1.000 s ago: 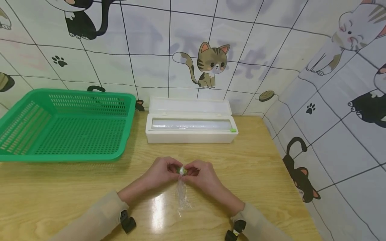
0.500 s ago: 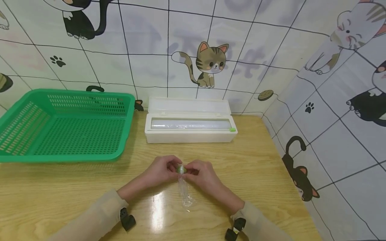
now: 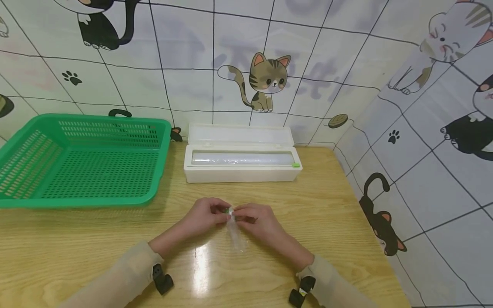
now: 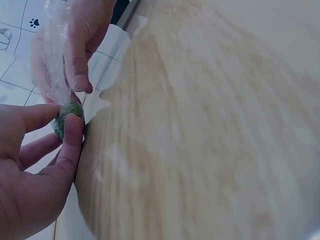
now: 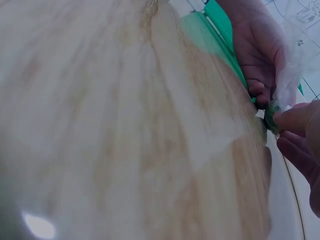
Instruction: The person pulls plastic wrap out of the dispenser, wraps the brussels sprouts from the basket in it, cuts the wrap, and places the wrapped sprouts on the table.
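Note:
A small green item (image 4: 66,119) wrapped in clear cling film is held between both hands in the middle of the table; its exact kind is hidden by film and fingers. In the head view my left hand (image 3: 204,216) pinches it from the left with thumb and fingers. From the other side my right hand (image 3: 259,220) grips it with thumb and forefinger where the film gathers. A loose, crumpled tail of cling film (image 3: 236,237) runs from the fingertips towards the near side of the table. Both wrist views show the fingertips close together around the wrapped item.
Behind the hands stands a white cling film dispenser (image 3: 242,174), lid raised, with a film roll (image 3: 242,159) inside and a green slider (image 3: 295,165). A green plastic basket (image 3: 161,171) stands at left on the wooden table (image 3: 308,205). Cat-patterned walls border the back and right.
The film tail has drawn up and looks shorter. My right fingers have shifted over the gathered film, and less of the green item shows. Dispenser and basket stay in place.

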`<state>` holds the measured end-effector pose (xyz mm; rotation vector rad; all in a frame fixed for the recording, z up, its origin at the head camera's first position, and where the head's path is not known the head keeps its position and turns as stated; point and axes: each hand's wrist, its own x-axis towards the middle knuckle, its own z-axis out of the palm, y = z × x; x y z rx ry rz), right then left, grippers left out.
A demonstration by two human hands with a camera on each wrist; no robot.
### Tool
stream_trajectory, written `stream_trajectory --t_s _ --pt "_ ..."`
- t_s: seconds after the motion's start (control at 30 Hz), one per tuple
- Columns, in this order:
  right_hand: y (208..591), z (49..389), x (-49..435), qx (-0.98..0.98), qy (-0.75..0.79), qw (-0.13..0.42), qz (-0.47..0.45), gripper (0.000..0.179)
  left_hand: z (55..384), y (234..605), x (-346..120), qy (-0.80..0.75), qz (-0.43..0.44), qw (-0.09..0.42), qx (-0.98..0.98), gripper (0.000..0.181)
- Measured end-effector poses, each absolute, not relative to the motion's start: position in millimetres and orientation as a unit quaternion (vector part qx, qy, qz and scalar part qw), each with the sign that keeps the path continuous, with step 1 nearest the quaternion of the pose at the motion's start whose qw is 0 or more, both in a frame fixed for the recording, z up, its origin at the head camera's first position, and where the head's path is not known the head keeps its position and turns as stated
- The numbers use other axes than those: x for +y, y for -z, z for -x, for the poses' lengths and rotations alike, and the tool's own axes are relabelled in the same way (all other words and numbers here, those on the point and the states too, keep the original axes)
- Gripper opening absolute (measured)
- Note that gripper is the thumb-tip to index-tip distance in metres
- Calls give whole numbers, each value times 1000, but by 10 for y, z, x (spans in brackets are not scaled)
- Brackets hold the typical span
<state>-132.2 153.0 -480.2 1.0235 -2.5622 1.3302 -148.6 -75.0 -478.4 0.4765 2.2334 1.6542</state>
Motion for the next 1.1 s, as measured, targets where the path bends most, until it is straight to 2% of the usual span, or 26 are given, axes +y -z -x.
stream_trajectory --t_s 0.13,0.3,0.43,0.53,0.63,0.83,1.1 --pt "4815 1336 1516 -842 -404 55 -354 30 1495 4798 -757 -602 -155 170 765 33" --pt "4848 1335 1508 -831 -405 75 -374 28 1472 4809 -754 -606 -128 153 770 25" --pt "4893 1347 1492 -812 -401 119 -408 26 1428 4810 -757 -596 -128 108 786 24" --pt "4919 1356 1475 -802 -400 147 -419 27 1408 4818 -769 -595 -156 58 786 21" --pt "4941 1353 1461 -799 -399 162 -419 26 1403 4835 -783 -602 -188 31 775 14" --pt "4978 1315 1449 -803 -384 193 -412 23 1390 4845 -814 -606 -211 57 765 5" --pt "4985 1303 1420 -807 -403 198 -383 20 1372 4826 -842 -594 -215 84 771 9"
